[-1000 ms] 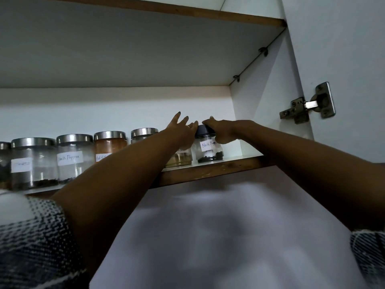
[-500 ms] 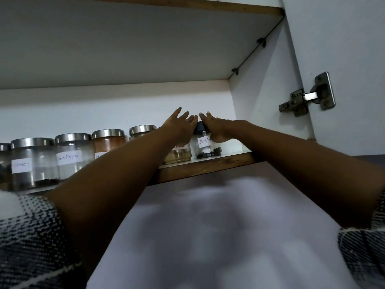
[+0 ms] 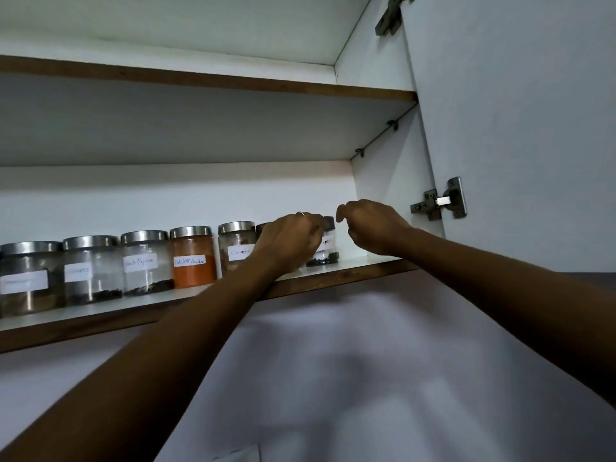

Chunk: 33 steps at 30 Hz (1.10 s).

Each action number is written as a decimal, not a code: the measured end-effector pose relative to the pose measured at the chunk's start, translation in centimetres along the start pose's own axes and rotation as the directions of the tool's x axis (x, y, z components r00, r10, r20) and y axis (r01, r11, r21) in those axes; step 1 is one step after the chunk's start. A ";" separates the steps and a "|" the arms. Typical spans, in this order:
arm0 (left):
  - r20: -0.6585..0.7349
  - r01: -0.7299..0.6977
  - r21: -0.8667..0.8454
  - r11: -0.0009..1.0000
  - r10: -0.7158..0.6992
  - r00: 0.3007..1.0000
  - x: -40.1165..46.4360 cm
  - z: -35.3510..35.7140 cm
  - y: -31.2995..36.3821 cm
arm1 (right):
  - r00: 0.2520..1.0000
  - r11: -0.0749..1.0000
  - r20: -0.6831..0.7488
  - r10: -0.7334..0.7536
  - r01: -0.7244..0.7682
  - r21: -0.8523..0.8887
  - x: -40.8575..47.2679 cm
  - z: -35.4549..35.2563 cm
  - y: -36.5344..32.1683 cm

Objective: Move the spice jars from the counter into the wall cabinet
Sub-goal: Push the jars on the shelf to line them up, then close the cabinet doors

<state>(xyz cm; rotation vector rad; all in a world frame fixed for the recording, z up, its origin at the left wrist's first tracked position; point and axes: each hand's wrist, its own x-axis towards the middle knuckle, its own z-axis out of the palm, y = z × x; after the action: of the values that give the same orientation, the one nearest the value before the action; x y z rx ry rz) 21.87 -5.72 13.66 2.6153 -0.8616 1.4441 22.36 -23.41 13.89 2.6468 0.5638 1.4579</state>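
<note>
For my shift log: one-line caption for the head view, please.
Both hands, left hand and right hand, at the dark-lidded pepper jar ending a row of labelled spice jars on the cabinet shelf.

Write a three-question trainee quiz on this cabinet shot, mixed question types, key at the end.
1. True or false: the orange powder jar stands on the lower shelf.
2. Which hand wears a ring? A) left hand B) right hand
3. Fill in: the small jar nearest the cabinet's side wall has a ____ lid, unlike the silver ones.

Key: 1 true; 2 A; 3 black
</note>
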 end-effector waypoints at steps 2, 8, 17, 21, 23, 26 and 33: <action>-0.013 -0.008 -0.013 1.000 0.007 1.000 -1.5 -1.3 0.9 | 1.000 0.999 0.010 -0.027 0.027 -0.025 -1.7 -1.4 -0.6; -0.085 -0.052 -0.076 0.996 0.046 0.995 -5.5 -7.0 4.1 | 0.985 0.968 0.022 -0.174 0.175 -0.179 -6.2 -7.7 -3.8; -0.410 -0.205 -0.380 0.902 0.034 0.911 -13.0 -14.3 11.4 | 0.948 0.978 -0.259 -0.185 0.153 -0.139 -15.7 -21.4 -10.4; -0.475 -0.244 -0.435 0.867 0.009 0.880 -15.0 -14.7 15.9 | 0.929 0.985 -0.348 -0.124 0.074 -0.153 -19.8 -26.6 -10.9; -0.479 -0.248 -0.478 0.843 -0.013 0.878 -15.3 -14.8 18.7 | 0.905 0.985 -0.411 -0.109 0.041 -0.170 -21.5 -28.8 -10.3; -0.500 -0.276 -0.516 0.811 -0.024 0.866 -15.1 -15.0 22.8 | 0.847 0.987 -0.529 -0.058 -0.032 -0.159 -23.4 -30.9 -8.8; -0.499 -0.389 -0.545 0.743 0.086 0.862 -12.8 -14.3 33.9 | 0.617 0.929 -0.741 0.266 -0.368 0.027 -28.1 -32.1 -3.2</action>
<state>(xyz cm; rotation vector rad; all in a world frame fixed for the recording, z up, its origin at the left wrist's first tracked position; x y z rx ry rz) -10.77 -24.59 3.84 1.6324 -1.3620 1.3854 -18.78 -33.92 8.17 2.0170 -0.0144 2.5935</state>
